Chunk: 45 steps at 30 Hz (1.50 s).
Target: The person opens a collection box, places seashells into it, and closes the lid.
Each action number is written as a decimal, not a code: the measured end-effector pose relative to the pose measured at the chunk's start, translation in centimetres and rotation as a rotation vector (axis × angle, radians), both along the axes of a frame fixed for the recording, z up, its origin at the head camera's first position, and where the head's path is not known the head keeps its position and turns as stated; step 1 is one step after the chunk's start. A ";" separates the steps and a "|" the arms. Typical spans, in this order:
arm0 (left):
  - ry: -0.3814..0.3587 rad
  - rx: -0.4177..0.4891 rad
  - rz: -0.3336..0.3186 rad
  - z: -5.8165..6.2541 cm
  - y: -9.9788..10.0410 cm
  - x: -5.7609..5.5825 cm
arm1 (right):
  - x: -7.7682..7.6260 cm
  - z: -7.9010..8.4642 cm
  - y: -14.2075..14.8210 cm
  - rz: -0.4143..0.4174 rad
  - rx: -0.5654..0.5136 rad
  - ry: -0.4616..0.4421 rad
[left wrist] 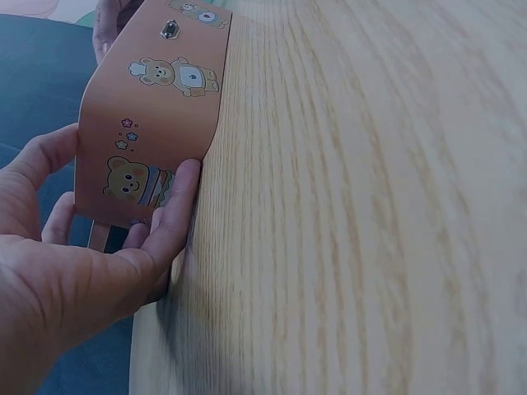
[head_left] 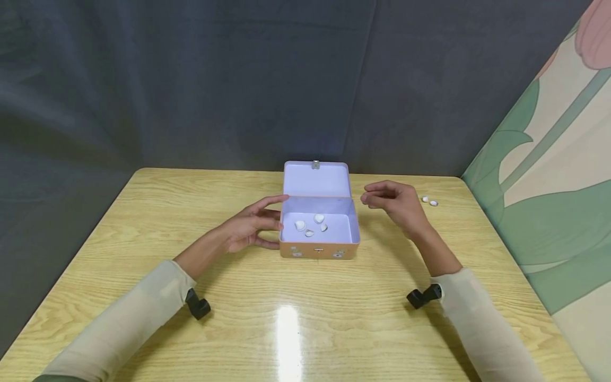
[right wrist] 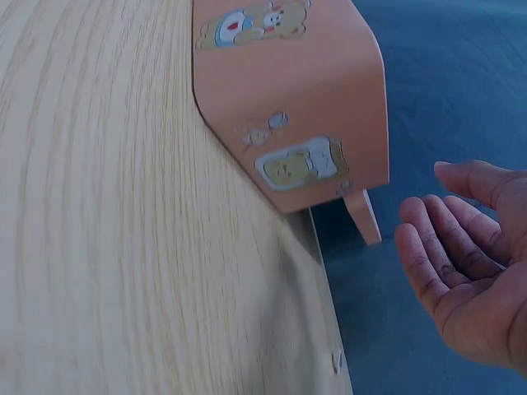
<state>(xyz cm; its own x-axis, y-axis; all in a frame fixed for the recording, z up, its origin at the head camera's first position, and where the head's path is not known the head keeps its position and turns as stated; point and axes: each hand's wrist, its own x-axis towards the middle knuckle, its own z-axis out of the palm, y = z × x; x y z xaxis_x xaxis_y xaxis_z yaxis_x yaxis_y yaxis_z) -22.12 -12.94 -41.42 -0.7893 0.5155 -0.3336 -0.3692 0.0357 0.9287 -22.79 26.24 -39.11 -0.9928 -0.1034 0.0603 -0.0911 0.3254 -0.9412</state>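
A small tin box [head_left: 319,251] stands on the table with its lid [head_left: 316,180] raised at the back. It is orange outside with cartoon bears and lilac inside. Several white seashells [head_left: 299,225] lie on its floor. My left hand [head_left: 250,225] touches the box's left side with spread fingers, one fingertip at the rim near the hinge. My right hand [head_left: 396,204] hovers just right of the box, its fingers loosely bent toward the opening. In the right wrist view, the palm faces the camera with nothing in it, and the thumb stands apart from the fingers.
Two small shells [head_left: 433,203] lie on the wooden table [head_left: 229,318] to the right, beyond my right hand. A dark curtain [head_left: 238,85] hangs behind the table's far edge. At the right rises a panel with a floral print [head_left: 563,201].
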 end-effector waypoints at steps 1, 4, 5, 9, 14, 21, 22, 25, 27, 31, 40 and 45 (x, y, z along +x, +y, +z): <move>0.001 0.000 0.000 0.0 0.0 0.0 | 0.0 0.0 0.2 -0.004 0.005 0.000; 0.002 0.001 0.000 0.0 0.0 0.0 | -0.1 -0.2 1.0 -0.010 0.019 0.002; 0.003 0.002 -0.001 -0.1 0.0 0.0 | -0.1 -0.2 1.2 -0.011 0.019 0.004; 0.001 0.006 -0.002 -0.1 0.0 0.0 | 0.0 -0.3 2.1 -0.024 0.025 0.010; -0.002 0.010 -0.004 -0.1 0.0 0.0 | 0.3 -0.4 3.2 -0.034 0.012 0.007; -0.002 0.010 -0.001 -0.1 0.0 0.1 | 0.2 -0.8 5.0 -0.048 0.028 0.002; -0.002 0.009 -0.001 0.0 0.0 0.1 | 0.2 -0.9 5.3 -0.048 0.022 0.001; 0.000 0.007 -0.002 0.0 0.0 0.1 | 0.2 -0.9 6.1 -0.048 0.002 0.000; 0.003 0.004 -0.001 0.1 0.0 0.1 | 0.1 -1.0 6.6 -0.051 -0.011 0.000; 0.003 0.002 -0.001 0.1 0.0 0.1 | -0.2 -1.2 7.6 -0.064 -0.025 -0.006; 0.005 -0.003 -0.006 0.0 0.0 0.0 | -0.8 -1.6 9.9 -0.126 0.033 -0.021; 0.002 -0.004 -0.005 0.0 -0.1 0.0 | -1.2 -2.0 10.9 -0.148 0.022 -0.048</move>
<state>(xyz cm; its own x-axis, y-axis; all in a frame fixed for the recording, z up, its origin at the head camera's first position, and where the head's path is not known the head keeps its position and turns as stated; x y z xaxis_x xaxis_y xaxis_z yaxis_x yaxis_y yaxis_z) -22.14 -13.02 -41.46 -0.7873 0.5180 -0.3343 -0.3675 0.0411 0.9291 -23.94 37.17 -41.14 -0.9990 0.0439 0.0119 0.0044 0.3529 -0.9356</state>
